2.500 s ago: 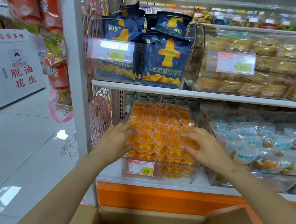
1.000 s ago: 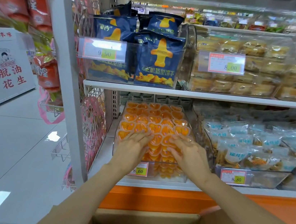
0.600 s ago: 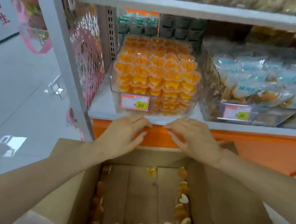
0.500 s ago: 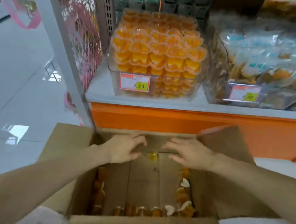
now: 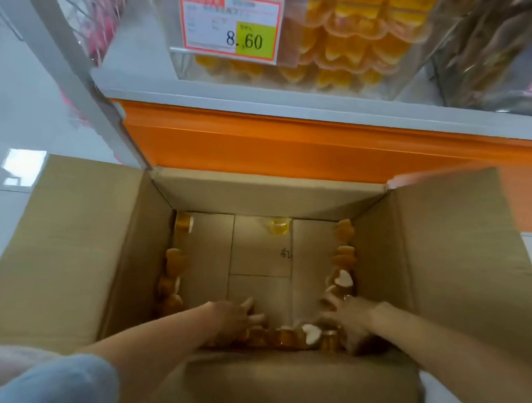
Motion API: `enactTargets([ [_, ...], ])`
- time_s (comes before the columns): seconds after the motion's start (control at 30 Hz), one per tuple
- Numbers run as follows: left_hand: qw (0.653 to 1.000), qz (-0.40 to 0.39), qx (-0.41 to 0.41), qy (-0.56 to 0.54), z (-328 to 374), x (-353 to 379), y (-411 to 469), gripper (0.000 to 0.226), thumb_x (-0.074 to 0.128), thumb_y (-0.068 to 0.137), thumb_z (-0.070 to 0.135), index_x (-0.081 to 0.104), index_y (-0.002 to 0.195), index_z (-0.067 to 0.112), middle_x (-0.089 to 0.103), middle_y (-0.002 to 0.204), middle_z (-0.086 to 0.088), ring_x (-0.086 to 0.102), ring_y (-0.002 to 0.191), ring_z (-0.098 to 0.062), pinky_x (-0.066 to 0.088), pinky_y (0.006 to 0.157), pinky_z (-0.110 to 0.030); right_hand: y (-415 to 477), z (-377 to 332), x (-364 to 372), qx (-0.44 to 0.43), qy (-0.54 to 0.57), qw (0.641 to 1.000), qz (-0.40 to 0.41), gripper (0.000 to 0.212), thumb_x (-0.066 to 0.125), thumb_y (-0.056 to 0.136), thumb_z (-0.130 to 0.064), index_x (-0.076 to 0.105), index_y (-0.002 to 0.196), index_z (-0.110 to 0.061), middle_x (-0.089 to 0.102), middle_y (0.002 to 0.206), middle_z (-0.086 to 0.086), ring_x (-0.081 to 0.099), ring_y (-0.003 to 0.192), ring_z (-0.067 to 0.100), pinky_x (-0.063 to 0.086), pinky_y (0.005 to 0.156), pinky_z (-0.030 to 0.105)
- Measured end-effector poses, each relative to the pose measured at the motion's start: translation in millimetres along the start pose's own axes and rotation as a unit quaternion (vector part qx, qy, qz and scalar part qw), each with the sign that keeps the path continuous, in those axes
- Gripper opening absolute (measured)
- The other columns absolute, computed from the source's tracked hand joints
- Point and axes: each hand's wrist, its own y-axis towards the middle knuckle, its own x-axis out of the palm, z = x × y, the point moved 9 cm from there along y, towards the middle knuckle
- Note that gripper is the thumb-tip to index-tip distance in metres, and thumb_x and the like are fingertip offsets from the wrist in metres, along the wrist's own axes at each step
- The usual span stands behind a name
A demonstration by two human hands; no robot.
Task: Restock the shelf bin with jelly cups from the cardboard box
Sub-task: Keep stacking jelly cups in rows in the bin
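Left hand [image 5: 231, 315] open, fingers on orange heart-shaped jelly cups [image 5: 277, 336] lying between my hands in brown cardboard box [image 5: 85, 228]. Right hand [image 5: 352, 316] blurred, grip unclear. Clear shelf bin [image 5: 181, 65] beyond hands.

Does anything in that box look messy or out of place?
Yes. The jelly cups lie jumbled along the walls of the cardboard box, some tipped so their white heart-shaped lids show, and one lone cup sits apart by the far wall. Nothing looks spilled or torn.

Brown cardboard box [image 5: 85, 228]. Orange jelly cups [image 5: 344, 262], some tops white hearts. Orange shelf front [image 5: 298, 148]. Red, white, yellow-green price tag [image 5: 227, 23].
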Motion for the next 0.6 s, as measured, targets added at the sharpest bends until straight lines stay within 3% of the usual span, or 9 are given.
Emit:
enactTargets([
  [0.07, 1.000, -0.001, 0.002, -0.023, -5, 3, 8, 0.061, 0.041, 0.097, 0.010, 0.013, 0.149, 0.022, 0.000, 0.157, -0.007, 0.011, 0.141, -0.042, 0.037, 0.105, -0.052, -1, 3, 3, -0.002, 0.053, 0.998, 0.023, 0.079, 0.064, 0.080, -0.031, 0.023, 0.147, -0.033, -0.001, 0.157, 0.002, 0.018, 0.140, 0.034, 0.034, 0.107, 0.040],
  [0.2, 0.991, 0.006, -0.014, -0.134, -14, 2, 10, 0.065, 0.049, 0.094, 0.019, 0.015, 0.149, 0.028, 0.013, 0.155, -0.010, 0.029, 0.136, -0.037, 0.034, 0.108, -0.051, 5, 4, 1, 0.004, 0.161, 0.985, 0.070, 0.056, 0.047, 0.089, -0.050, 0.038, 0.141, -0.032, 0.017, 0.151, -0.005, 0.027, 0.136, 0.028, 0.033, 0.108, 0.037],
  [0.3, 0.972, -0.011, -0.037, -0.231, -22, 5, 12, 0.069, 0.053, 0.092, 0.021, 0.015, 0.149, 0.025, 0.017, 0.153, -0.009, 0.029, 0.136, -0.033, 0.033, 0.109, -0.045, 11, -4, -4, -0.007, 0.235, 0.969, 0.077, 0.052, 0.041, 0.090, -0.061, 0.037, 0.138, -0.042, 0.028, 0.143, -0.009, 0.031, 0.133, 0.025, 0.033, 0.107, 0.040],
  [0.37, 0.961, -0.023, -0.037, -0.273, -18, 2, 14, 0.068, 0.054, 0.091, 0.029, 0.016, 0.148, 0.027, 0.021, 0.150, -0.009, 0.031, 0.134, -0.032, 0.034, 0.108, -0.044, 18, -7, 2, 0.023, 0.227, 0.972, 0.062, 0.063, 0.044, 0.086, -0.065, 0.026, 0.142, -0.044, 0.019, 0.151, -0.007, 0.023, 0.137, 0.032, 0.029, 0.109, 0.045],
  [0.47, 0.959, -0.039, -0.047, -0.278, -7, 2, 19, 0.065, 0.052, 0.090, 0.045, 0.019, 0.145, 0.036, 0.020, 0.149, -0.008, 0.031, 0.133, -0.034, 0.034, 0.106, -0.049, 21, -14, 5, 0.078, 0.127, 0.987, 0.060, 0.081, 0.048, 0.080, -0.072, 0.015, 0.147, -0.040, 0.005, 0.157, 0.005, 0.016, 0.139, 0.043, 0.028, 0.108, 0.050],
  [0.6, 0.945, -0.032, -0.069, -0.318, 9, 2, 29, 0.055, 0.045, 0.090, 0.057, 0.029, 0.139, 0.041, 0.011, 0.151, -0.009, 0.029, 0.134, -0.037, 0.028, 0.110, -0.052, 18, -14, 6, 0.099, 0.180, 0.977, 0.062, 0.082, 0.057, 0.081, -0.062, 0.018, 0.148, -0.033, -0.006, 0.156, 0.015, 0.019, 0.137, 0.046, 0.032, 0.109, 0.049],
])
